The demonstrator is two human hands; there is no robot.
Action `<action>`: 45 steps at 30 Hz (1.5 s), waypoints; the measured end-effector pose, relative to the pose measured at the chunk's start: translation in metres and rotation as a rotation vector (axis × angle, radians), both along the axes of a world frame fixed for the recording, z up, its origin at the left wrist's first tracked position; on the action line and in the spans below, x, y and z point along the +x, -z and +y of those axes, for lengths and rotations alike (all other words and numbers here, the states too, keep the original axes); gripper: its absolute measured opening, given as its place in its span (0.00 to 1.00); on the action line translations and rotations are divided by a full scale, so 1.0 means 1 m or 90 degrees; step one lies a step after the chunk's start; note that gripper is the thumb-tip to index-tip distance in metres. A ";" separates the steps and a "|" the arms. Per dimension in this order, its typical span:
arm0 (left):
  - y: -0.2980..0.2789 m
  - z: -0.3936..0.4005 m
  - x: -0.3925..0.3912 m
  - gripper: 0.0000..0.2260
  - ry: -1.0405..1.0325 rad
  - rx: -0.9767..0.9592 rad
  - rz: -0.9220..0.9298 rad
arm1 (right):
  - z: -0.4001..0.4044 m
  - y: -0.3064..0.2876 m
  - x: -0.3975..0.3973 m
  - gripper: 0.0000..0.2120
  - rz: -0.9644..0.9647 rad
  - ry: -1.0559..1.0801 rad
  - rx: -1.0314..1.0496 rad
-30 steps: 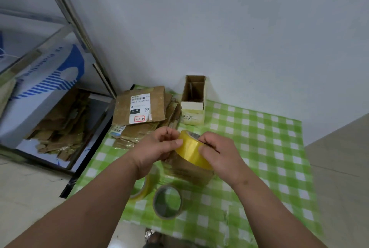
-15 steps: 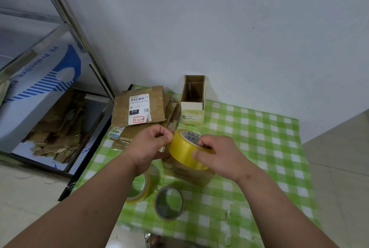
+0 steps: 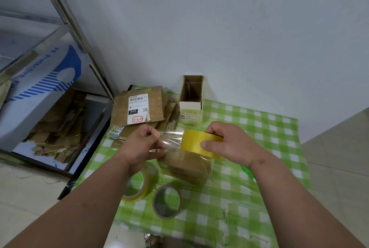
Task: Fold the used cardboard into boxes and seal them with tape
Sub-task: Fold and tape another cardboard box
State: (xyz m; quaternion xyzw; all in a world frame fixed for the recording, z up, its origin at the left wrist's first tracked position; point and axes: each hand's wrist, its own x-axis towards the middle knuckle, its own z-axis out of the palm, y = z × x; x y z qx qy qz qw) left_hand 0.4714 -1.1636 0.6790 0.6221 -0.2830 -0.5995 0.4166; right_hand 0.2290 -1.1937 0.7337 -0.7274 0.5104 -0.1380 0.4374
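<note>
My right hand [image 3: 229, 143] grips a yellow tape roll [image 3: 194, 141] above the table. A clear strip of tape [image 3: 171, 137] stretches from the roll to my left hand [image 3: 141, 141], which pinches its free end. Just below both hands a small brown folded cardboard box [image 3: 187, 165] stands on the green checked tablecloth [image 3: 259, 127]. A stack of flattened used cardboard [image 3: 137, 110] with a white shipping label lies at the table's far left.
A thin yellow tape roll [image 3: 137, 187] and a brown-cored roll [image 3: 167, 201] lie near the front edge. An open white-sided box [image 3: 191, 101] stands against the wall. A metal shelf frame [image 3: 79, 33] and a bin of cardboard scraps [image 3: 54, 127] are at left.
My hands have moved apart: the left one has drawn a strip of clear tape off the roll, and the right one has carried the roll to the right.
</note>
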 end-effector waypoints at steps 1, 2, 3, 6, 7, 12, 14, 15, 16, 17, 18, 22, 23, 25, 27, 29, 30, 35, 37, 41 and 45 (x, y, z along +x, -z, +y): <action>0.001 0.001 0.001 0.08 -0.009 0.002 0.016 | -0.001 -0.001 -0.002 0.08 0.002 0.001 0.006; 0.002 0.001 0.002 0.09 -0.011 0.003 0.032 | -0.002 -0.002 -0.003 0.09 0.006 -0.001 0.017; 0.002 0.001 0.002 0.09 -0.009 0.003 0.048 | -0.004 -0.003 -0.004 0.09 0.011 -0.004 0.030; 0.003 -0.002 0.001 0.11 -0.003 0.005 0.080 | -0.008 -0.007 -0.005 0.10 -0.014 0.000 0.073; 0.003 -0.003 0.001 0.11 -0.004 0.008 0.085 | -0.009 -0.009 -0.005 0.12 -0.023 0.002 0.085; 0.008 -0.003 0.009 0.11 -0.072 0.028 0.124 | -0.013 -0.013 -0.009 0.27 0.001 0.011 0.095; 0.012 -0.001 0.015 0.12 -0.099 0.038 0.133 | -0.014 -0.012 -0.016 0.29 0.012 0.031 0.099; 0.013 0.000 0.016 0.12 -0.102 0.041 0.135 | -0.015 -0.011 -0.020 0.28 0.014 0.039 0.103; 0.014 0.000 0.017 0.12 -0.103 0.045 0.138 | -0.016 -0.009 -0.022 0.26 0.009 0.044 0.107; 0.015 -0.001 0.016 0.12 -0.105 0.050 0.140 | -0.016 -0.008 -0.024 0.24 0.004 0.046 0.111; 0.016 -0.002 0.015 0.12 -0.105 0.054 0.141 | -0.017 -0.007 -0.025 0.22 -0.001 0.048 0.113; 0.017 -0.007 0.010 0.11 -0.103 0.056 0.126 | -0.021 -0.010 -0.028 0.26 -0.033 0.079 0.124; 0.017 -0.007 0.010 0.11 -0.108 0.058 0.126 | -0.021 -0.010 -0.030 0.27 -0.037 0.082 0.125; 0.018 -0.007 0.010 0.11 -0.118 0.062 0.134 | -0.021 -0.010 -0.032 0.24 -0.027 0.085 0.131; 0.019 -0.008 0.010 0.12 -0.116 0.067 0.129 | -0.021 -0.008 -0.032 0.23 -0.002 0.083 0.138; 0.022 -0.009 0.010 0.12 -0.114 0.081 0.108 | -0.022 -0.006 -0.032 0.24 0.033 0.068 0.141; 0.023 -0.010 0.010 0.11 -0.111 0.087 0.099 | -0.023 -0.005 -0.033 0.23 0.049 0.062 0.142; 0.026 -0.012 0.006 0.10 -0.094 0.091 0.063 | -0.022 -0.005 -0.041 0.07 0.079 0.080 0.129; 0.026 -0.013 0.005 0.11 -0.103 0.086 0.057 | -0.020 -0.006 -0.043 0.08 0.071 0.093 0.129; 0.027 -0.013 0.007 0.10 -0.119 0.084 0.066 | -0.019 -0.002 -0.048 0.14 0.118 0.089 0.118; 0.028 -0.012 0.008 0.10 -0.116 0.081 0.054 | -0.019 0.010 -0.052 0.12 0.172 0.080 0.122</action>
